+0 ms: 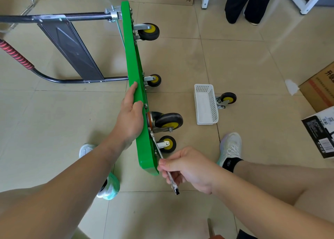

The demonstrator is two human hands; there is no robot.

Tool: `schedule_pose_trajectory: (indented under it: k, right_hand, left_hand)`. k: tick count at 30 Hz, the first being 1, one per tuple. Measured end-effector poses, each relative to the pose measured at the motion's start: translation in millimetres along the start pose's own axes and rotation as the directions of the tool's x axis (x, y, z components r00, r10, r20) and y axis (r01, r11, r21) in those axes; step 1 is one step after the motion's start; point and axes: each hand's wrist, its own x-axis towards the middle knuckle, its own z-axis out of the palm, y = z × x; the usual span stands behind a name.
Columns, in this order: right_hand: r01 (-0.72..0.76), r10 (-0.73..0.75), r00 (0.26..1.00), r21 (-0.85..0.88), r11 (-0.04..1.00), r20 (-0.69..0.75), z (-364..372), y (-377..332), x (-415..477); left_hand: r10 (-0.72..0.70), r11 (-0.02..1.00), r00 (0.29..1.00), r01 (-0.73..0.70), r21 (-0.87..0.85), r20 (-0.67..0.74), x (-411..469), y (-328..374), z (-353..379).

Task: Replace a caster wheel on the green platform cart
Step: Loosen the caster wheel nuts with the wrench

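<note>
Currently: we judge the bolting step to be in hand, with a wrench (174,184) working at the mounting plate of the big caster (168,120). We cannot tell whether the bolt is being loosened or tightened.
Cart: the cart (134,72) stands tipped on its long side on the floor (235,58). Its deck is upright, its wheels point right, and its near end is between our feet.
Left hand: our left hand (130,116) holds the deck's upper rim, its fingers (134,88) lying along the rim and the thumb laid over it, steadying the cart.
Right hand: our right hand (188,168) has its fingers (168,163) curled round the wrench's shaft, just beside the deck's near corner.
Wrench: its shaft slants up along the wheel side of the deck toward the big caster's plate. The working head is too small to tell whether it is seated on a bolt.
Loose caster: a loose caster (226,99) lies on the floor to the right, touching a white basket (206,104). We cannot tell whether it is the old part or a spare.
Next move: we think it calls for a short swing of the wrench with its head kept square on the bolt. The left hand should brace against that turn so the upright deck does not tip, and the wrench then needs re-seating for the next stroke.
</note>
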Motion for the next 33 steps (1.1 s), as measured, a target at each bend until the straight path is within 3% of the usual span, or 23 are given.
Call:
schedule_pose_trajectory:
  k: [18, 22, 26, 30, 33]
  right_hand:
    - [-0.041, 0.043, 0.999, 0.169, 0.985, -0.011, 10, -21, 12]
    - [-0.010, 0.006, 0.999, -0.083, 0.996, -0.045, 5, -6, 20]
    - [0.026, -0.095, 0.982, -0.384, 0.923, -0.162, -2, 25, 37]
    - [0.093, -0.183, 0.971, -0.465, 0.880, -0.152, -5, 45, 58]
    - [0.128, -0.210, 0.966, -0.421, 0.898, -0.154, -3, 54, 69]
  left_hand:
    - [0.019, 1.000, 1.000, -0.019, -0.008, -0.005, 5, -6, 1]
    - [0.014, 1.000, 1.000, -0.014, -0.006, -0.008, 5, -5, 1]
    - [0.011, 1.000, 1.000, -0.011, -0.014, -0.017, 3, -3, 2]
    - [0.004, 1.000, 1.000, -0.004, -0.016, -0.015, 1, -2, 1]
    - [0.003, 1.000, 1.000, -0.003, -0.019, -0.019, 3, -3, 1]
